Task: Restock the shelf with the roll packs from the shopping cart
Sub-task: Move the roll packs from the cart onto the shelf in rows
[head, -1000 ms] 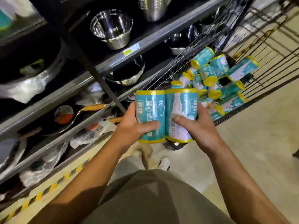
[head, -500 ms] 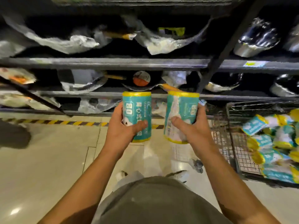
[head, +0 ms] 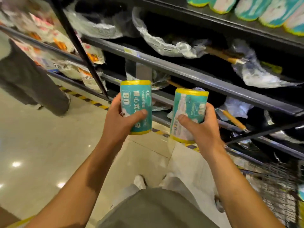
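My left hand (head: 120,122) grips a teal roll pack with yellow ends (head: 135,96), held upright in front of the shelving. My right hand (head: 201,129) grips a second teal roll pack (head: 189,106), tilted slightly, a short way right of the first. Both packs hang in the air over the floor. On the top shelf (head: 246,26) at the upper right, several matching teal roll packs (head: 263,9) stand in a row. The wire shopping cart (head: 279,186) shows only its edge at the lower right.
Dark metal shelves (head: 189,69) hold plastic-wrapped pans with wooden handles (head: 233,120). A black upright post (head: 79,46) divides off bagged goods at the left. Another person's dark trouser leg (head: 32,86) stands on the tiled floor at the left. Yellow-black tape marks the shelf base.
The view has swung left and up, away from the cart, bringing the top-shelf row of packs into sight. Both hands keep their packs, which have drifted further apart.
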{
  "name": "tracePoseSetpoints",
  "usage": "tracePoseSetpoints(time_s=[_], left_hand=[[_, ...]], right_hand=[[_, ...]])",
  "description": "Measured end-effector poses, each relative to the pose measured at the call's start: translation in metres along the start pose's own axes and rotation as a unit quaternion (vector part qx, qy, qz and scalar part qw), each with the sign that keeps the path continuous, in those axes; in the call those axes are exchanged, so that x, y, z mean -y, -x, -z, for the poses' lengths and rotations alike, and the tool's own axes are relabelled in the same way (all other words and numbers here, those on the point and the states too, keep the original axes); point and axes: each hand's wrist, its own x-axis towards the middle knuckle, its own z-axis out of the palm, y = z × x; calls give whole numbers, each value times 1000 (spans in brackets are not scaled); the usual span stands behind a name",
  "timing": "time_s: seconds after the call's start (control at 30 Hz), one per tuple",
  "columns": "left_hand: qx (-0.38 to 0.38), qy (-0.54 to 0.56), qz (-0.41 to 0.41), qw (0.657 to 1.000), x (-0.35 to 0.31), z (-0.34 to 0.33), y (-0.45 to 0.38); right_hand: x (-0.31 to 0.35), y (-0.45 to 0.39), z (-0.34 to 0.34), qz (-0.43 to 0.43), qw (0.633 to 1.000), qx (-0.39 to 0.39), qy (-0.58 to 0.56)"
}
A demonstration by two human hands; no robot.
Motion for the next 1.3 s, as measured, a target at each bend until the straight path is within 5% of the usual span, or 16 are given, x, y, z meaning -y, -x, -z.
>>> tracePoseSetpoints(time_s=[0.87, 1.1, 1.3], left_hand=[[-28, 40, -81, 996, -121, 20, -257], [13, 9, -145, 989, -153, 36, -336], [78, -7, -183, 980, -180, 53, -408]], right_hand=[[169, -241, -99, 165, 984, 46, -53], [205, -286, -127, 216, 976, 0, -34], [227, -344, -158, 253, 959, -126, -11]])
